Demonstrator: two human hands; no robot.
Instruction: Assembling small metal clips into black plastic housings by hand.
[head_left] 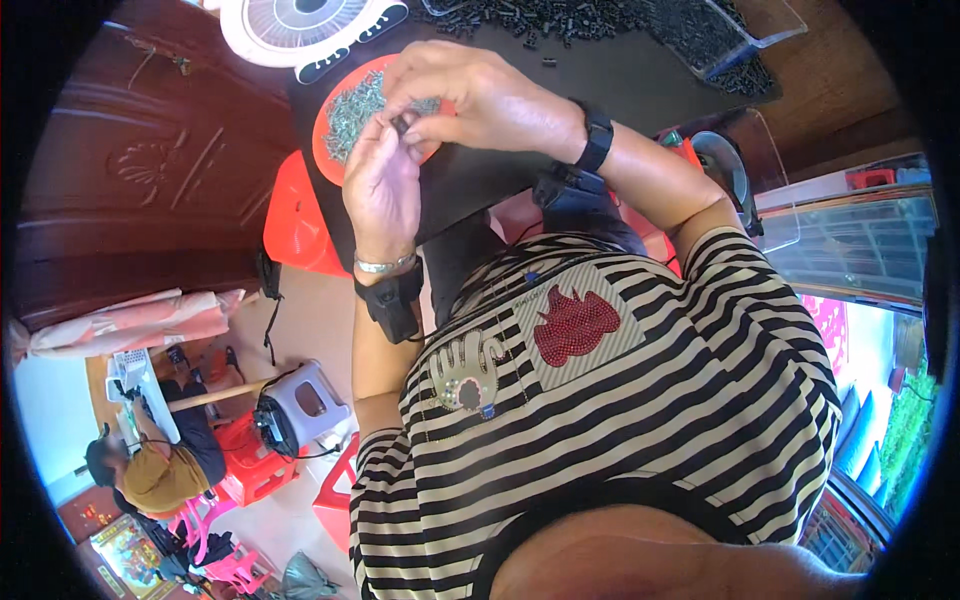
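Right now my left hand (383,185) and right hand (470,95) pinch one small dark part (402,123) between closed fingertips, above the orange dish (322,125) of metal bits; it looks light, stiff and easily dropped, best held by its sides

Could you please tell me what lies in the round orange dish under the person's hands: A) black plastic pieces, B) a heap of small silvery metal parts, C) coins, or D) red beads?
B: the round orange dish holds a heap of small silvery metal parts, just beneath both hands.
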